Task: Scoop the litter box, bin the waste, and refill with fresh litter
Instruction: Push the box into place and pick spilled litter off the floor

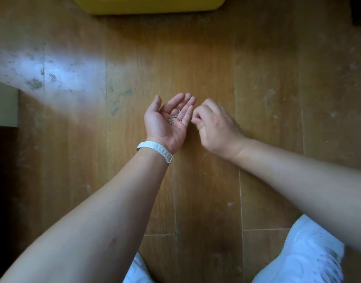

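Left hand (167, 121) is lying palm up, fingers straight and together, cupping litter grains (174, 118). Right hand (214, 127) is curling just beside it, fingertips bunched; whether they are pinching anything, cannot tell. Yellow litter box (151, 5) is sitting well ahead on the floor (257, 78).

Yellow tub (149, 5) mostly beyond the top edge

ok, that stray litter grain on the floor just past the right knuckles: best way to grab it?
Pinch the whole grain between thumb and fingertip, straight down from above: it is a tiny speck on the flat wooden floor, nothing to hook sideways. The right hand, fingers curled in a pinch, is nearest.
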Tool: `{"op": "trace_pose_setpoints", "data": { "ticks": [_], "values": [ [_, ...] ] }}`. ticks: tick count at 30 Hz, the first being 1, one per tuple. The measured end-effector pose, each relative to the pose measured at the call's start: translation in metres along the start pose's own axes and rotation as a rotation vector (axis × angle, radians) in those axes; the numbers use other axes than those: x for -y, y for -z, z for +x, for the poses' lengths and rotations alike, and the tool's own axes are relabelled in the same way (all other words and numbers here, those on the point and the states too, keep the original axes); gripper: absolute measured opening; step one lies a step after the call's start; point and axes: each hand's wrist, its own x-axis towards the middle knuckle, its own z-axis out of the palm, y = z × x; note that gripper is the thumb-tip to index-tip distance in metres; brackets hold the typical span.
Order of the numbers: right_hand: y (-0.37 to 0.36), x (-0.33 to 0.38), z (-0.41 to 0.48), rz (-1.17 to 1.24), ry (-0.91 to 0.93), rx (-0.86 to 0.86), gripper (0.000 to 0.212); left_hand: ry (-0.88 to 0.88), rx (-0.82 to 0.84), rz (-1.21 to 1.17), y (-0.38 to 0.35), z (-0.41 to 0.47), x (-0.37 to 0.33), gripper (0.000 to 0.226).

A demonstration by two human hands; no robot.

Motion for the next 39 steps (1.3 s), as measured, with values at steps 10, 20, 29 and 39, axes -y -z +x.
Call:
{"op": "trace_pose_setpoints", "data": {
  "ticks": [10,20,29,39],
  "values": [
    [-0.004,0.029,0.006,0.114,0.032,-0.081,0.026,0.034,0.068,-0.039,-0.003,-0.004,-0.003,0.062],
    [0.006,-0.061,0.016,0.009,-0.322,-0.09,0.025,-0.001,0.015,-0.03,0.002,-0.003,-0.011,0.06],
    [-0.009,-0.066,0.024,-0.037,-0.218,-0.108,0.022,0.008,0.004,-0.031,0.004,0.0,-0.008,0.06],
    [-0.013,-0.063,0.027,-0.113,-0.198,-0.135,0.014,0.005,0.02,-0.04,0.002,0.001,-0.006,0.062]
  ]
}}
